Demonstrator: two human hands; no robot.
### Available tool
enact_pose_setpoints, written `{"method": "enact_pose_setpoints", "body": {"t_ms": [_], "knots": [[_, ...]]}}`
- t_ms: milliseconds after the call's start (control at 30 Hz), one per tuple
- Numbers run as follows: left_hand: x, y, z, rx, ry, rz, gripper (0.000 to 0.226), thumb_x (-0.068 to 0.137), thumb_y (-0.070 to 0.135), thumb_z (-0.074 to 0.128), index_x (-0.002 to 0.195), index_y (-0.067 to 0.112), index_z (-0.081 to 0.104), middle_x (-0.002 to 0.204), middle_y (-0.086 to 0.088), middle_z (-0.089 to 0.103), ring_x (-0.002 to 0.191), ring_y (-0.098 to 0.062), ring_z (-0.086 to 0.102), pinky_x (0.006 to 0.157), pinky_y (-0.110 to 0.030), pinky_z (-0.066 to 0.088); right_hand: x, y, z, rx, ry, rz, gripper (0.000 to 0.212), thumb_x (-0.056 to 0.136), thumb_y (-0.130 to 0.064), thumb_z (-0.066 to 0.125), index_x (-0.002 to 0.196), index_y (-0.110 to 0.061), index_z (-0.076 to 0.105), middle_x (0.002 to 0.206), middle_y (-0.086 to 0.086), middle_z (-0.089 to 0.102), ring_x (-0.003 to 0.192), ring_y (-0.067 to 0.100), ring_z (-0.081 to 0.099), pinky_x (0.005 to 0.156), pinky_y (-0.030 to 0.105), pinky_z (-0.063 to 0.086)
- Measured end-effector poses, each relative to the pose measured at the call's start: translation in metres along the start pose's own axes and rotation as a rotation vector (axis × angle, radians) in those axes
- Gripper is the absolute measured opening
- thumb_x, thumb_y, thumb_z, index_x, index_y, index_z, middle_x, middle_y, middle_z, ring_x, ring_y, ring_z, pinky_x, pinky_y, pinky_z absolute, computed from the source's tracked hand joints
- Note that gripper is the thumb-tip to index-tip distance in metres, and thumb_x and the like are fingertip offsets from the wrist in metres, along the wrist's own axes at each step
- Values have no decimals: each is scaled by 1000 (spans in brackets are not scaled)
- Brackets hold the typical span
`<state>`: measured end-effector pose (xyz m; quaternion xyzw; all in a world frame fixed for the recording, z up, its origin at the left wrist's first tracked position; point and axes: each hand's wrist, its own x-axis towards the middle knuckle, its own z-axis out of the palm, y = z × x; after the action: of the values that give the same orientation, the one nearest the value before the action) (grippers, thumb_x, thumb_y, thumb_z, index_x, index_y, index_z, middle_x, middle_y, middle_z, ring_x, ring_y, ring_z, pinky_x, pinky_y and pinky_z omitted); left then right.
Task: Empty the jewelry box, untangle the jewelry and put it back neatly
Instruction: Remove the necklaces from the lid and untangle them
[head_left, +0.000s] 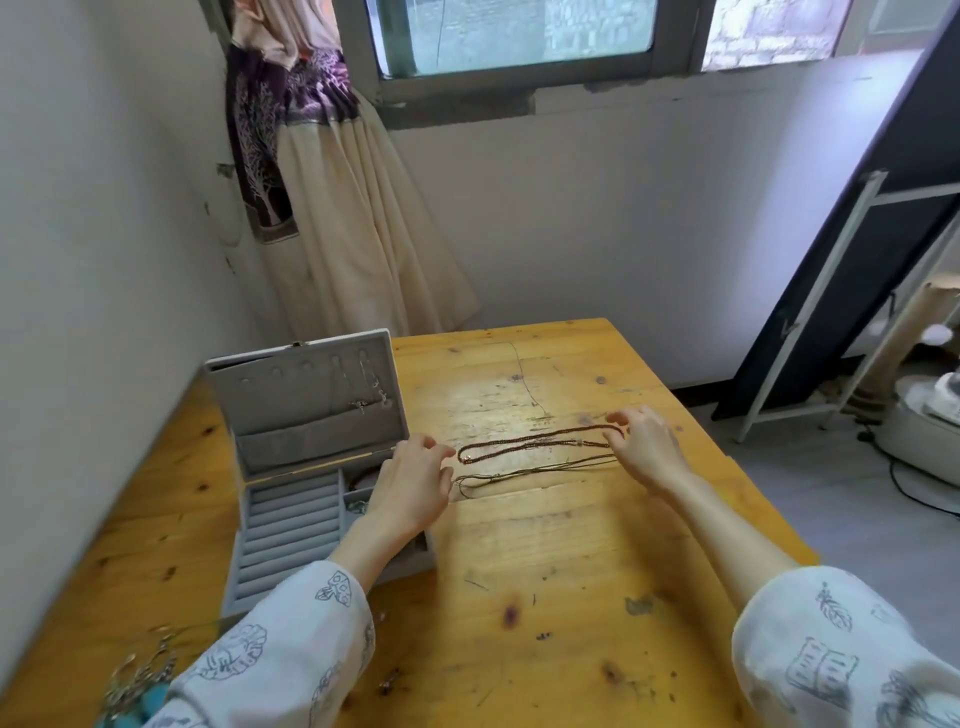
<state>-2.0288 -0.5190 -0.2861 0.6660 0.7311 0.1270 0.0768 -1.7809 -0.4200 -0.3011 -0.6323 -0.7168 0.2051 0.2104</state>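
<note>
The open jewelry box (311, 467) sits left on the surface (545, 571). The left hand (410, 483), fingers loosely spread, holds nothing. The bead necklace (535, 441), light, limp and tangle-prone, stretches rightward; the right hand (644, 447) pinches its end, best gripped there.

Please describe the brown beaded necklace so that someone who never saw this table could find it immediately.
Start at the grey jewelry box standing open on the yellow wooden table. Just right of it, between the left hand and the right hand, the brown beaded necklace lies stretched in a long narrow loop. Unlike the thin dark cord beside it, it is made of small reddish-brown beads.
</note>
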Motion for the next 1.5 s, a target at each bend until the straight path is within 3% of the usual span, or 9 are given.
{"method": "enact_pose_setpoints", "body": {"t_ms": [167, 333, 533, 633, 733, 900, 1200, 1500], "knots": [[-21, -25, -33, -133, 114, -82, 33, 95, 20, 42, 126, 16, 52, 129, -4, 45, 119, -20, 43, 101, -39, 40, -11, -89, 13, 178, -30, -187, 30, 92, -20, 50, 119, -9, 56, 114, 11, 62, 104, 23, 58, 92, 39, 47], [-28, -71, -62, -147, 228, -183, 31, 94, 16, 44, 124, 14, 54, 128, -6, 48, 120, -21, 44, 103, -39, 38, -19, -165, 42, 284, -170, -341, 28, 94, -21, 49, 118, -9, 57, 114, 10, 64, 96, 17, 59, 78, 25, 49], [-24, -114, -60, -29, 249, -178, 45, 95, 16, 43, 140, 14, 35, 140, -4, 37, 129, -19, 36, 104, -30, 34, -4, -221, 78, 269, -320, -352, 29, 94, -23, 48, 118, -9, 56, 114, 9, 63, 103, 24, 60, 90, 35, 49], [-15, -124, -50, 31, 232, -113, 52, 95, 17, 42, 144, 14, 24, 144, -4, 33, 131, -19, 35, 107, -29, 33, 9, -238, 96, 274, -269, -324, 27, 92, -24, 48, 116, -12, 56, 111, 9, 65, 99, 27, 62, 88, 43, 51], [-3, -126, -42, 67, 257, -56, 49, 95, 16, 40, 143, 13, 28, 139, -6, 40, 128, -19, 38, 109, -30, 29, 19, -252, 110, 157, -146, -275, 25, 93, -27, 46, 110, -11, 54, 108, 9, 65, 99, 29, 60, 84, 40, 50], [12, -129, -40, 98, 300, -70, 43, 97, 21, 36, 139, 18, 35, 129, -1, 48, 116, -17, 44, 100, -30, 34, 28, -265, 129, 3, 7, -239, 23, 92, -26, 47, 101, -7, 56, 101, 13, 66, 97, 34, 60, 76, 36, 45], [21, -130, -52, -123, 350, -121, 35, 96, 21, 40, 130, 19, 47, 125, -1, 54, 115, -17, 49, 94, -32, 40, 36, -271, 121, 287, 86, -228, 19, 90, -21, 50, 95, -7, 62, 93, 12, 68, 89, 29, 61, 69, 29, 40], [45, -110, -72, -386, 595, -201, 25, 91, 22, 53, 115, 22, 60, 110, 3, 64, 100, -16, 59, 82, -30, 48, 43, -273, 97, 376, 66, -432, 14, 86, -19, 61, 89, -7, 67, 82, 7, 68, 75, 15, 56, 66, 22, 39]]}}
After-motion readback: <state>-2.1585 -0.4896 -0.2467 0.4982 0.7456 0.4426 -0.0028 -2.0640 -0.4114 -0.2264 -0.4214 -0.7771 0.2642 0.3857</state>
